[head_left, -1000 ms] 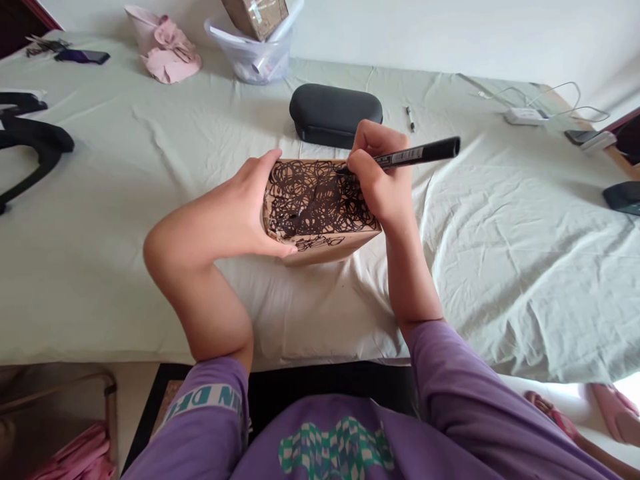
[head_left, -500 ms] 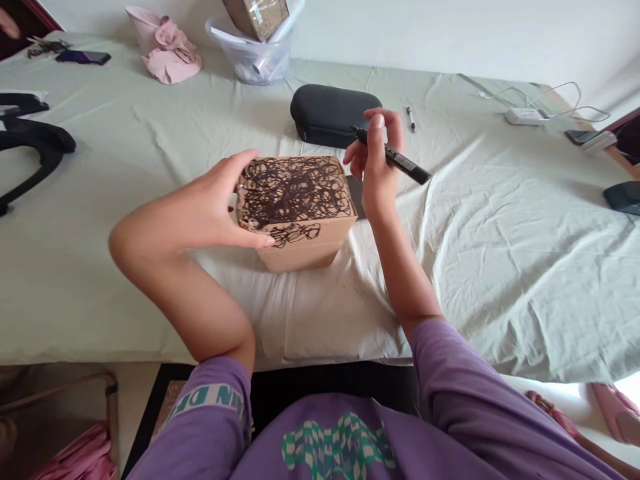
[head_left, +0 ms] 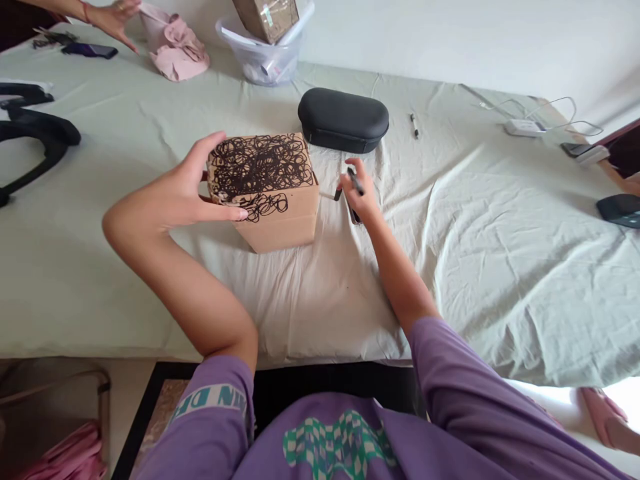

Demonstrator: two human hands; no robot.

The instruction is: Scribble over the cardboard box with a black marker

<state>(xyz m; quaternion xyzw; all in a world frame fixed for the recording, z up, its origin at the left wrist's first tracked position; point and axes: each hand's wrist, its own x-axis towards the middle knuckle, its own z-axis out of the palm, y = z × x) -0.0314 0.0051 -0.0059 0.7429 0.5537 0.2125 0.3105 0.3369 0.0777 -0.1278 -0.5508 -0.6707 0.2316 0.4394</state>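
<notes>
My left hand (head_left: pixel 205 183) is clamped on the left side of a brown cardboard box (head_left: pixel 280 223), thumb on the near face and fingers at the far edge. Dense black scribbles cover the top of the box and run a little onto its near face. To the right of the box, my right hand (head_left: pixel 363 190) is closed round a black marker (head_left: pixel 355 181), held low over the cloth. A small black cap (head_left: pixel 337 195) is at its fingertips; whether they touch it I cannot tell. Partly hidden under that hand lies a dark flat phone-like object (head_left: pixel 355 217).
A black zip case (head_left: pixel 344 120) sits behind, with a pen (head_left: pixel 415 126) to its right. Farther back stand a clear plastic basket (head_left: pixel 267 63) and a pink cloth item (head_left: pixel 180 50). Another person's hand (head_left: pixel 116 19) reaches in at far left. A white power adapter (head_left: pixel 524 127) lies right.
The box has shifted left with my left hand. My right hand has lowered with the marker toward the cloth, where the cap now shows. Another person's hand has come farther into view.
</notes>
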